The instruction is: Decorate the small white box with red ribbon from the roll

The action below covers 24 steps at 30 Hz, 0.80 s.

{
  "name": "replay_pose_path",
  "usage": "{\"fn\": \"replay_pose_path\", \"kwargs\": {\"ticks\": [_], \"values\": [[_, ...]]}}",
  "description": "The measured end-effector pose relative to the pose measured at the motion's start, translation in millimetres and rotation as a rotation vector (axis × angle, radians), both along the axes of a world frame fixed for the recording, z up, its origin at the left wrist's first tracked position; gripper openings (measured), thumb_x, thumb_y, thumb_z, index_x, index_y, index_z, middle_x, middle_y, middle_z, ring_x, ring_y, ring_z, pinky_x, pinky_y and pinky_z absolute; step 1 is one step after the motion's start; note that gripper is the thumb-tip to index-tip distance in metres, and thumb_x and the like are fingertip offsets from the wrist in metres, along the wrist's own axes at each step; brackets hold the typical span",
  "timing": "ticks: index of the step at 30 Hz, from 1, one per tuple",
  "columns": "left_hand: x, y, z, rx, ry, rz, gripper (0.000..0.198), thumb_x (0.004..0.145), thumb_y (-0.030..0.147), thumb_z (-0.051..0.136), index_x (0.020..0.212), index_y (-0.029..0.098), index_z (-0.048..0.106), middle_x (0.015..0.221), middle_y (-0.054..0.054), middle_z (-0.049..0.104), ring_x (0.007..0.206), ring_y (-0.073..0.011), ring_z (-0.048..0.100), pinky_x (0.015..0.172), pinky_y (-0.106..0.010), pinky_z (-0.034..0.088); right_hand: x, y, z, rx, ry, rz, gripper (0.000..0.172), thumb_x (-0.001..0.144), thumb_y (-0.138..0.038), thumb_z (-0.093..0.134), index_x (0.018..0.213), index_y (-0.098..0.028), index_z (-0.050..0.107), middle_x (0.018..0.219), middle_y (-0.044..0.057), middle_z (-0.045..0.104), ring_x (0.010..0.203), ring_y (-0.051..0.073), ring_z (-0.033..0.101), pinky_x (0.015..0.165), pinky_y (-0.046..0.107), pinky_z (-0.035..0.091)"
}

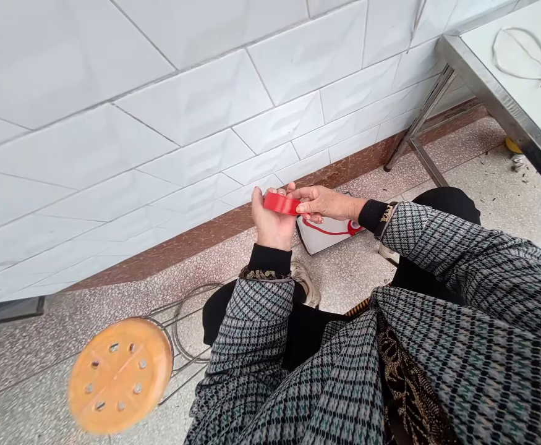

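A roll of red tape (pixel 280 203) is held up in front of the tiled wall. My left hand (pixel 274 227) cradles it with the palm turned up, the thumb on its left side and the fingers partly hidden behind it. From the right, my right hand (pixel 329 203) pinches the roll's right edge between thumb and forefinger. Whether a loose tape end lies in that pinch cannot be made out. Below my right hand, a flat white panel with a dark edge (pixel 322 242) lies on the floor, and on it are a red strip and a small red ring (pixel 354 227).
An orange round stool (pixel 119 377) with metal legs stands at lower left. A steel-edged table (pixel 497 93) on the right bears a loop of white cable (pixel 523 77). The white tiled wall (pixel 196 111) rises close ahead. Dark debris is scattered on the speckled floor under the table.
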<state>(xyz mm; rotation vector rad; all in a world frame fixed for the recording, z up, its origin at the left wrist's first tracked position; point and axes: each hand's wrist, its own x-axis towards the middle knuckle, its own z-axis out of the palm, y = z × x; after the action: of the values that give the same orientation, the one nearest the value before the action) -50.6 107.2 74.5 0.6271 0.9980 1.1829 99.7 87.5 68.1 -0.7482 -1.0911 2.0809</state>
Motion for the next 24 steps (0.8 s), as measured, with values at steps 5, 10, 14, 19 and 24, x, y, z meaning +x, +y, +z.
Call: {"fn": "replay_pose_path", "kwargs": {"ticks": [5,10,14,19,24], "values": [[8.7,-7.8,-0.5,-0.04,-0.087,0.043,0.062,0.09,0.074,0.056,0.061,0.024,0.033,0.069,-0.006,0.055,0.088,-0.0232,0.067,0.091,-0.043,0.058,5.5,1.5,-7.7,-0.085,0.087,0.051,0.043,0.089,-0.029,0.084,0.116,-0.015,0.054,0.057,-0.011,0.055,0.039,0.005,0.039,0.038,0.014,0.032],[10.4,-13.7,-2.8,-0.017,-0.103,0.032,0.058,0.092,0.07,0.055,0.061,0.024,0.037,0.075,-0.007,0.058,0.093,-0.0237,0.066,0.093,-0.041,0.055,7.5,-0.1,-4.9,-0.099,0.091,0.074,0.04,0.088,-0.032,0.086,0.106,-0.015,0.055,0.06,-0.01,0.054,0.041,0.003,0.04,0.039,0.013,0.032],[9.1,-13.9,-9.8,-0.026,-0.139,0.042,0.055,0.093,0.067,0.055,0.062,0.024,0.04,0.077,-0.007,0.061,0.093,-0.0238,0.067,0.094,-0.041,0.055,8.7,-2.4,-2.4,-0.041,0.089,0.072,0.034,0.09,-0.032,0.083,0.104,-0.014,0.058,0.056,-0.009,0.054,0.042,0.004,0.04,0.039,0.013,0.032],[11.7,-13.8,-14.8,-0.138,-0.28,0.118,0.049,0.099,0.057,0.049,0.065,0.023,0.046,0.077,-0.006,0.064,0.089,-0.0206,0.07,0.097,-0.039,0.055,10.6,-6.1,-5.8,0.003,0.042,0.079,0.03,0.095,-0.038,0.077,0.104,-0.015,0.06,0.049,-0.011,0.05,0.038,0.005,0.037,0.036,0.014,0.031],[16.4,-11.4,-10.0,-0.128,-0.193,0.199,0.053,0.105,0.053,0.034,0.066,0.022,0.053,0.071,-0.006,0.062,0.081,-0.0188,0.067,0.091,-0.037,0.055,10.6,-3.5,-11.1,-0.017,0.083,0.074,0.044,0.083,-0.048,0.088,0.091,-0.017,0.058,0.057,-0.009,0.055,0.039,0.003,0.037,0.035,0.014,0.032]]}}
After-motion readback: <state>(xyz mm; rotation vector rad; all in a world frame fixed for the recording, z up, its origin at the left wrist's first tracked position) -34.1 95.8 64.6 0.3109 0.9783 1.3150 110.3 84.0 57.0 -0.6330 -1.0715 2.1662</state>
